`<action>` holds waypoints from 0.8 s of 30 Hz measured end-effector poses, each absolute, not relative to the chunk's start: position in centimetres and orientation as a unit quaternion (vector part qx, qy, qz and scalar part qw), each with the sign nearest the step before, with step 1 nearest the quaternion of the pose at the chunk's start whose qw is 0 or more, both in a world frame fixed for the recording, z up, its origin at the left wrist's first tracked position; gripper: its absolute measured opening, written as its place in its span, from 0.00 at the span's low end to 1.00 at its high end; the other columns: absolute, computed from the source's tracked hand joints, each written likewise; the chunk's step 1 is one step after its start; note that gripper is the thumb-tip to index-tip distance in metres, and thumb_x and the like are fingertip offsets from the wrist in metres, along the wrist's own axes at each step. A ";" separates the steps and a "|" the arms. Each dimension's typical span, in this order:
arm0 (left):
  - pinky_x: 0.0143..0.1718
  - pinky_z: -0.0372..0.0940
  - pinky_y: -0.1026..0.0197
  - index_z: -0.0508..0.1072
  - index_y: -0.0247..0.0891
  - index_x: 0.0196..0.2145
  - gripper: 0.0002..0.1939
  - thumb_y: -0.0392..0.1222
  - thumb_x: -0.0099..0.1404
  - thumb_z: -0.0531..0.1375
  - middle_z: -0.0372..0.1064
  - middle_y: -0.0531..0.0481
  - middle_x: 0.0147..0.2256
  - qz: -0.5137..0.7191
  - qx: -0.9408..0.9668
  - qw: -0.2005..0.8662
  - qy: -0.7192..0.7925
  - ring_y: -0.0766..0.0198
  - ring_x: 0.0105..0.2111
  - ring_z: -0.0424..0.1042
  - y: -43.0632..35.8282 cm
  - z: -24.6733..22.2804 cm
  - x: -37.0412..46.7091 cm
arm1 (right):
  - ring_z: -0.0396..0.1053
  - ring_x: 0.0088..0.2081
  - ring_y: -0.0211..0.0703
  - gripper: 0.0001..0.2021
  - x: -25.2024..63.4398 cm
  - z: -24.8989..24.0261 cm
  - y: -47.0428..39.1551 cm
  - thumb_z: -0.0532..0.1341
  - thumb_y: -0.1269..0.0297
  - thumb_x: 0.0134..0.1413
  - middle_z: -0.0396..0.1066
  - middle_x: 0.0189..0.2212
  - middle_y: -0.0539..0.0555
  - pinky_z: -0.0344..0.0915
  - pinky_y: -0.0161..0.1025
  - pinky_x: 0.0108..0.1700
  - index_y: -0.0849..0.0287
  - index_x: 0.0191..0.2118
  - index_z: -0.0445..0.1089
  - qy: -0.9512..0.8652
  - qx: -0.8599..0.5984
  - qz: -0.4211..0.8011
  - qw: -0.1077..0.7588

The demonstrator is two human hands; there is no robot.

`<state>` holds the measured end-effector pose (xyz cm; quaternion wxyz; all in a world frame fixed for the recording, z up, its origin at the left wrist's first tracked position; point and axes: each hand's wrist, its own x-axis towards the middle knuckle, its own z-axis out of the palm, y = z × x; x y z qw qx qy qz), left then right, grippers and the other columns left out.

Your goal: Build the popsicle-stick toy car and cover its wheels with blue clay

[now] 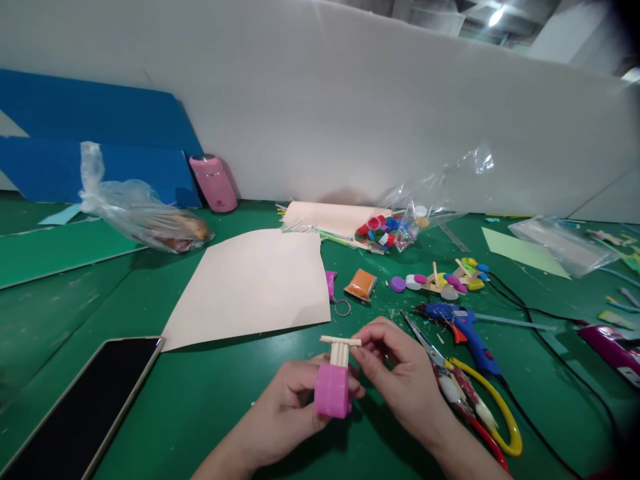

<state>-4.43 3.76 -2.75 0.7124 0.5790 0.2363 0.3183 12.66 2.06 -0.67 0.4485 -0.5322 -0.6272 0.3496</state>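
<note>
Lower centre: left fingers grip a rounded pink plastic-looking block with slim pale wooden sticks; right fingers pinch a thin pale wooden crosspiece. Uneven pressure could skew it.

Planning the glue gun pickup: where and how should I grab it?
Probably best by the handle, with the right hand from above and the right. The glue gun lies on its side, nozzle pointing left, handle slanting back toward the camera; scissors crowd its left side.
</note>
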 end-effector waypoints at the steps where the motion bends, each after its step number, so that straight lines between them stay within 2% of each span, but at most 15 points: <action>1: 0.45 0.60 0.53 0.75 0.40 0.36 0.09 0.38 0.55 0.59 0.70 0.47 0.35 0.319 0.580 0.712 0.234 0.59 0.36 0.69 3.8 -2.7 -4.4 | 0.61 0.26 0.34 0.03 12.6 -0.7 2.0 0.58 0.67 0.51 0.63 0.27 0.49 0.57 0.30 0.27 0.57 0.31 0.68 -0.623 -0.531 0.353 0.453; 5: 0.44 0.60 0.55 0.75 0.41 0.37 0.10 0.38 0.56 0.59 0.70 0.49 0.34 0.326 0.596 0.697 0.228 0.61 0.35 0.68 3.8 -2.4 -4.3 | 0.60 0.26 0.34 0.03 12.3 -0.7 2.0 0.57 0.66 0.51 0.62 0.27 0.48 0.57 0.30 0.26 0.58 0.31 0.67 -0.614 -0.528 0.356 0.467; 10: 0.43 0.59 0.58 0.75 0.40 0.34 0.09 0.33 0.56 0.57 0.70 0.51 0.31 0.336 0.640 0.647 0.241 0.64 0.32 0.66 3.8 -1.8 -4.0 | 0.59 0.25 0.33 0.04 12.1 -0.6 2.0 0.56 0.66 0.52 0.62 0.26 0.48 0.56 0.30 0.26 0.58 0.30 0.67 -0.611 -0.531 0.350 0.471; 18: 0.40 0.60 0.60 0.73 0.33 0.28 0.06 0.35 0.58 0.56 0.69 0.47 0.31 0.338 0.689 0.591 0.249 0.62 0.34 0.65 3.8 -1.6 -3.6 | 0.60 0.26 0.34 0.04 11.9 -0.5 2.0 0.57 0.65 0.51 0.62 0.26 0.49 0.57 0.31 0.27 0.59 0.30 0.66 -0.607 -0.545 0.333 0.474; 21: 0.43 0.59 0.58 0.73 0.34 0.28 0.06 0.33 0.59 0.55 0.70 0.45 0.34 0.350 0.707 0.565 0.243 0.61 0.36 0.66 3.9 -1.6 -3.5 | 0.61 0.27 0.36 0.05 11.9 -0.6 1.9 0.58 0.65 0.50 0.63 0.27 0.49 0.59 0.32 0.28 0.58 0.34 0.66 -0.599 -0.552 0.332 0.474; 24: 0.47 0.56 0.56 0.74 0.37 0.32 0.07 0.33 0.59 0.55 0.70 0.44 0.39 0.361 0.719 0.542 0.243 0.57 0.43 0.64 3.9 -1.7 -3.5 | 0.61 0.28 0.36 0.12 11.9 -0.8 1.7 0.59 0.65 0.49 0.64 0.29 0.49 0.61 0.33 0.30 0.56 0.42 0.64 -0.594 -0.555 0.346 0.470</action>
